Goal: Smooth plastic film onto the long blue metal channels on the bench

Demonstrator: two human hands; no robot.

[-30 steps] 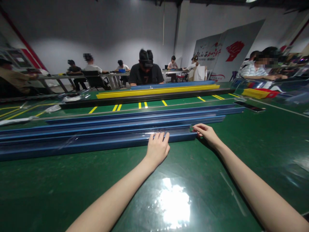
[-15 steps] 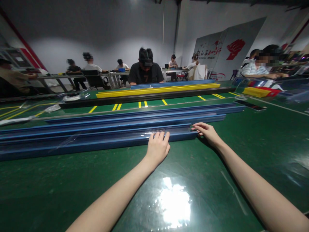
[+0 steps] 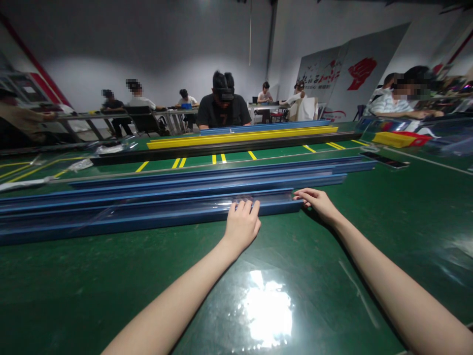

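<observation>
A long blue channel strip (image 3: 148, 217) with raised edges lies across the table in front of me. Clear, shiny film shows inside its trough. My left hand (image 3: 242, 223) is hooked over the near edge, with the fingertips down in the trough close to the right end. At that right end is my right hand (image 3: 314, 201), thumb and fingers drawn together in a pinch against the channel's mouth. What sits between those fingertips is too small to make out. Just behind lie more blue channel strips (image 3: 318, 180), roughly parallel to the first.
Across the green table (image 3: 121, 296) lie a black strip (image 3: 258, 144), a yellow strip (image 3: 244, 138) and another blue strip (image 3: 266, 127). A dark flat phone-like object (image 3: 384, 159) rests at right, near a yellow tray (image 3: 393, 139). A person (image 3: 223, 111) sits opposite.
Both hands and the blue channel stay in place. The view has shifted only very slightly.
</observation>
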